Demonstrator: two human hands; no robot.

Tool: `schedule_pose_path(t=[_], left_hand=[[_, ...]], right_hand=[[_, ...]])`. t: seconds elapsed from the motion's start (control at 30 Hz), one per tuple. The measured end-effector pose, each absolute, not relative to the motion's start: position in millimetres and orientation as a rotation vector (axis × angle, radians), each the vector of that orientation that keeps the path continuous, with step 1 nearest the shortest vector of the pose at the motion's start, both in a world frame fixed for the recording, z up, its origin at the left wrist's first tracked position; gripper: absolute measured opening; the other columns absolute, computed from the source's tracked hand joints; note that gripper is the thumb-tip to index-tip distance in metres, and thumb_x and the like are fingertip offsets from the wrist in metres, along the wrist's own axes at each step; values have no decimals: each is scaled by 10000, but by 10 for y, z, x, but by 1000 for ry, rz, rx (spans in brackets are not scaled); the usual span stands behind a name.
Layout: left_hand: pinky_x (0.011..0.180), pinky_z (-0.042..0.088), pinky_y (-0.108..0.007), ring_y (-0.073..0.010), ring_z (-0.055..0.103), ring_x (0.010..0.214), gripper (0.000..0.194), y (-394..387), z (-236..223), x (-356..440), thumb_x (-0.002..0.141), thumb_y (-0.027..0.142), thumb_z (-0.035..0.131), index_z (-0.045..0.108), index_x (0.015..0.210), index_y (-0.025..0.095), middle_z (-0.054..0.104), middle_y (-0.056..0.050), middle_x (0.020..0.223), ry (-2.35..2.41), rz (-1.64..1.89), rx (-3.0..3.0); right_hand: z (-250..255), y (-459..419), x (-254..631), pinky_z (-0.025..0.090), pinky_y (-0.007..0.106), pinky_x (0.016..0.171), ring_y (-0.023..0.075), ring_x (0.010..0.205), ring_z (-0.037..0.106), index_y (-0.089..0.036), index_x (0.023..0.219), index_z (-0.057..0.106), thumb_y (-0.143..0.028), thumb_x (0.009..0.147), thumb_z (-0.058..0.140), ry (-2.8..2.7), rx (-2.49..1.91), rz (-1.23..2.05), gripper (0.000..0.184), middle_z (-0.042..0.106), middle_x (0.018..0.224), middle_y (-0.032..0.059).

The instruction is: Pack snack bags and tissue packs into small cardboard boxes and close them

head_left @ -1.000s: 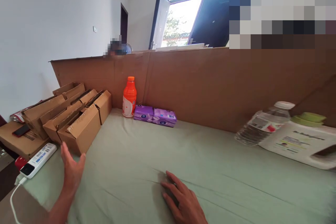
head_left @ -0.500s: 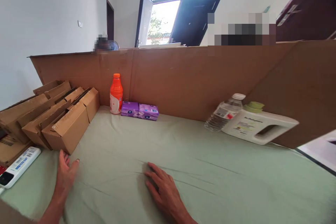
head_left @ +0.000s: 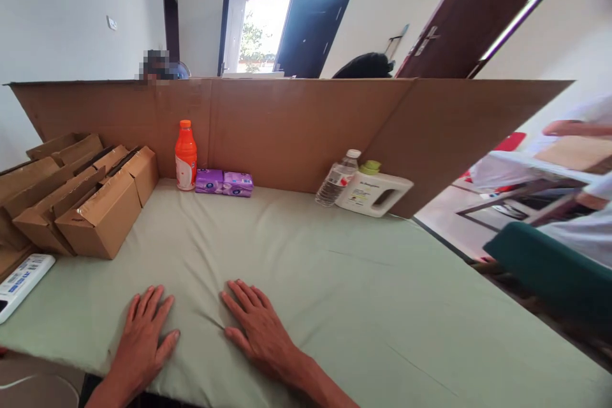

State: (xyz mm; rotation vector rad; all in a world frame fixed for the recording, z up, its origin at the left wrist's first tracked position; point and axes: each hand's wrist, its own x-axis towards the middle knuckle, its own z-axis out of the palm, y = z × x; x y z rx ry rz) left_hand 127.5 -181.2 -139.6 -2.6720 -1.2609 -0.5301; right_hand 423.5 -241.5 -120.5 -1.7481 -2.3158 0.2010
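Note:
My left hand (head_left: pixel 143 338) lies flat on the pale green cloth (head_left: pixel 210 236), fingers spread, near the table's front edge. To its right, my right hand (head_left: pixel 258 325) also rests on the cloth, palm down with fingers stretched out. Neither hand holds anything. Beyond them, by the cardboard wall, stand an orange bottle (head_left: pixel 186 156) and two purple tissue packs (head_left: pixel 224 183) lying side by side. Farther right, a clear plastic bottle (head_left: pixel 336 180) leans against a white jug (head_left: pixel 373 193) with a green cap.
Several cardboard boxes (head_left: pixel 102 210) stand at the left, with a white device (head_left: pixel 23 284) in front of them. A cardboard partition (head_left: pixel 287 134) runs along the back. At the right are a dark green chair (head_left: pixel 549 268) and a person in light clothing (head_left: pixel 586 223).
My left hand has moved away from the boxes and flattened onto the cloth. My right hand has flattened too. The view has swung right, bringing the chair and person into sight.

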Motion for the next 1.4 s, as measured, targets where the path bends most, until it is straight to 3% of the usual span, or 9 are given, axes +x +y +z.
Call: schedule_pose_path(t=[0.33,0.7,0.9,1.4], left_hand=[[1144,277,-591,-341,465,1383,493,-2123,-1442,1137,964,421,434,577,1410,266,550,-103,1494,-1274,-486,-2591],[1141,306,-623,-346,481,1374,443,-2443,-1277,1235,950,340,512,601,1372,239,564,-119,1477,-1368,-468,-2583],[1135,303,-661,-368,488,1365,441,-2522,-1235,1265,944,331,522,610,1362,221,578,-138,1457,-1412,-532,-2611],[1135,305,-634,-359,498,1355,435,-2503,-1228,1253,951,344,508,617,1354,220,577,-127,1461,-1374,-544,-2601]], right_hand=[[-1168,-3118,3985,222,435,1221,238,1504,290,-281,1511,451,-380,987,506,-2198,-1811,205,536,364,1618,43],[-1551,-3364,3799,318,451,1140,247,1417,441,-289,1437,547,-259,981,453,-2113,-1836,-230,466,501,1531,36],[-1528,-3376,3787,335,458,1139,251,1413,448,-257,1408,576,-252,981,428,-2074,-1854,-172,451,523,1513,43],[-1474,-3313,3690,335,484,1139,267,1406,450,-248,1383,592,-234,970,434,-1985,-1944,-68,442,528,1508,62]])
